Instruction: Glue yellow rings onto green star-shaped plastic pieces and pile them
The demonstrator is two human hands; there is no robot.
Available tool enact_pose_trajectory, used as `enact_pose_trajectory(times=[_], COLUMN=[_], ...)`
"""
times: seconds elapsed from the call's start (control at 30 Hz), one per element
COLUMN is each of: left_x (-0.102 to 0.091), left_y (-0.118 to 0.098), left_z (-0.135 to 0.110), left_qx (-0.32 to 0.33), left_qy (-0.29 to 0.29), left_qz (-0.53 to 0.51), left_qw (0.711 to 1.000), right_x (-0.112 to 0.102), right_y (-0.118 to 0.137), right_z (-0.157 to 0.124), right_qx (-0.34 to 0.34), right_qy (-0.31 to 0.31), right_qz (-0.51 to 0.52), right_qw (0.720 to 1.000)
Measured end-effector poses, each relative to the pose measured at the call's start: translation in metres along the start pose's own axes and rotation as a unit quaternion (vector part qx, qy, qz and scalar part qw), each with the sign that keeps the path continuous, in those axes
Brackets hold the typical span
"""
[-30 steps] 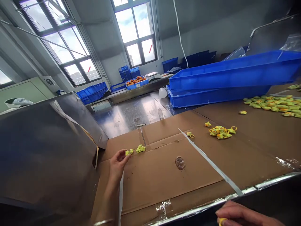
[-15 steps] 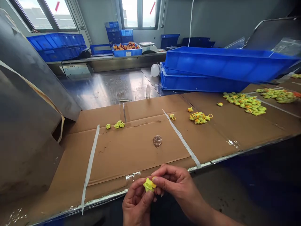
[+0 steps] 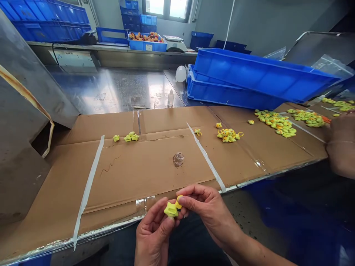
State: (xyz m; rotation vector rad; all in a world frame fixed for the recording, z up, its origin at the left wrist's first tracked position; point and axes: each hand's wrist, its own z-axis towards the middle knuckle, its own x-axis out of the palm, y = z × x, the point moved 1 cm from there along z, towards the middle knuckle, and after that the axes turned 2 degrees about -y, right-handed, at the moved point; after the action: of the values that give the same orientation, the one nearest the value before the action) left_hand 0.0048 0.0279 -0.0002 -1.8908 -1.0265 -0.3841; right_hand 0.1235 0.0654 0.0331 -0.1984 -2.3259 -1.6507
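In front of the table's near edge, my left hand (image 3: 155,231) pinches a yellow-green star-shaped piece (image 3: 171,210) between thumb and fingers. A long slot shows on the face of the star turned up to me. My right hand (image 3: 203,207) grips a small orange-yellow ring (image 3: 179,201) between thumb and forefinger. The ring is at the star's upper right side; whether the two touch is hard to tell, and my right fingertips partly hide the ring. Beyond my hands, a small clear cup (image 3: 178,159) stands on the cardboard.
Several star pieces (image 3: 131,136) lie at the left. Star rings (image 3: 229,135) form a pile right of a white tape strip (image 3: 205,155); larger piles (image 3: 274,122) lie farther right. Blue crates (image 3: 238,81) and a small bottle (image 3: 170,99) stand behind. A co-worker's hand (image 3: 342,142) is at the right.
The ring has come away from the star's face to its upper right side, baring the slot. The view has tipped down and right, and a co-worker's hand now shows.
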Motion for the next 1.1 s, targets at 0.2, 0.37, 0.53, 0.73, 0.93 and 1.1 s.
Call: enact_pose_trajectory(times=[0.2,0.37,0.53,0.73,0.93,1.1], left_x=[0.001,-0.002,-0.004,-0.003,-0.005,-0.007], left_y=[-0.002,-0.001,0.001,0.002,0.004,0.006], left_z=[0.002,0.003,0.004,0.005,0.008,0.011], left_qx=[-0.033,-0.035,-0.024,-0.013,-0.01,-0.025], left_qy=[0.013,0.005,0.036,0.044,0.033,0.021], left_qz=[-0.005,-0.008,-0.006,-0.004,-0.009,-0.008], left_qw=[0.999,0.999,0.999,0.999,0.999,0.999], right_x=[-0.007,-0.009,-0.009,-0.008,-0.019,-0.029], right_y=[0.009,0.014,0.013,0.014,0.019,0.03], right_z=[0.002,0.002,0.003,0.001,0.012,0.029], right_qx=[-0.028,-0.044,-0.057,-0.061,-0.065,-0.116], right_qy=[-0.01,-0.008,0.004,0.02,-0.023,-0.063], right_qz=[-0.011,-0.026,-0.034,-0.04,-0.083,-0.131], right_qw=[0.999,0.999,0.998,0.997,0.994,0.983])
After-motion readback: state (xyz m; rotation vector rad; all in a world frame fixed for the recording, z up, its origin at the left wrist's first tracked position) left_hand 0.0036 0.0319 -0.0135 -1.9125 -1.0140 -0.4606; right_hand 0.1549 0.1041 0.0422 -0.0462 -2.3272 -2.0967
